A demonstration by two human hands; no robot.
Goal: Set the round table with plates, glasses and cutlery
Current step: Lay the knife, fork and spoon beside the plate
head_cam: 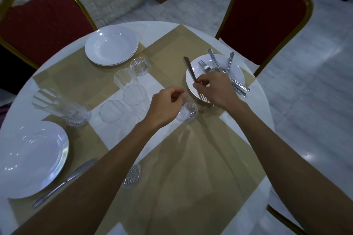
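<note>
My right hand (214, 89) grips a fork (189, 67), handle pointing away and tines toward me, over the near rim of a white plate (237, 72). That plate, at the table's right, holds several more pieces of cutlery (228, 63). Just left of it my left hand (164, 107) pinches a small clear glass (188, 112), tilted so its ribbed base faces me. A stack of white plates (111, 45) stands at the back left. A single plate (32, 158) lies at the front left with a knife (63, 183) beside it.
Several clear glasses (122, 99) stand in the middle, one (61, 107) near the left plate, one (140, 66) by the plate stack and one (131, 175) under my left forearm. Tan placemats (191, 158) cover the round white table (23, 101). Two red chairs (263, 15) stand behind.
</note>
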